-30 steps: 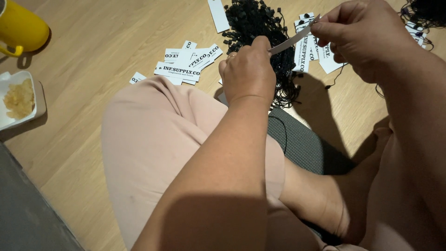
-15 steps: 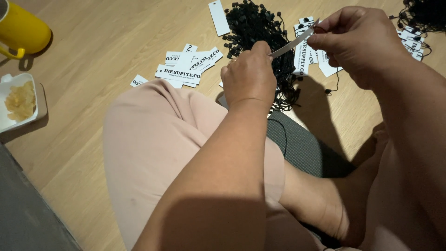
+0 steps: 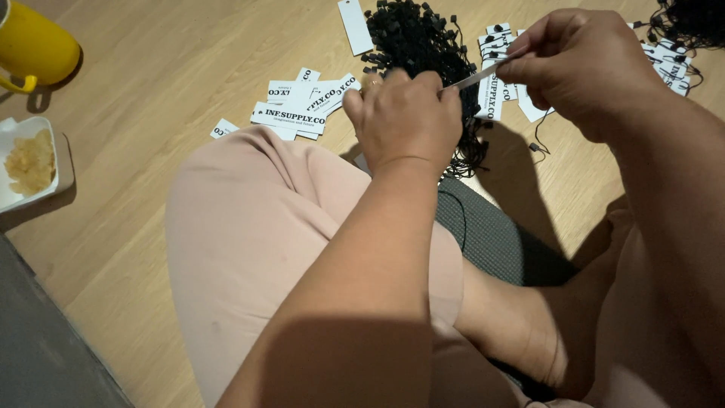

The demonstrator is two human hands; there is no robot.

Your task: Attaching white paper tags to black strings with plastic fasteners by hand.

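Note:
Between my two hands I hold a white paper tag (image 3: 477,76), seen edge-on. My right hand (image 3: 585,69) pinches its far end with thumb and forefinger. My left hand (image 3: 404,117) is closed at its near end; what the fingers grip there is hidden behind the knuckles. Just beyond my hands lies a heap of black string fasteners (image 3: 423,45) on the wooden floor (image 3: 174,83). I sit cross-legged, my knee in pink cloth (image 3: 264,242) below my left arm.
Loose white printed tags (image 3: 298,113) lie to the left of the heap, more tags (image 3: 495,98) under my right hand and some with strings at the top right (image 3: 672,68). A yellow mug (image 3: 34,45) and a white dish of pale food (image 3: 26,162) stand at the far left.
Both hands stay together on the tag. My right hand has shifted slightly left and lower in view; the tag has tilted a little.

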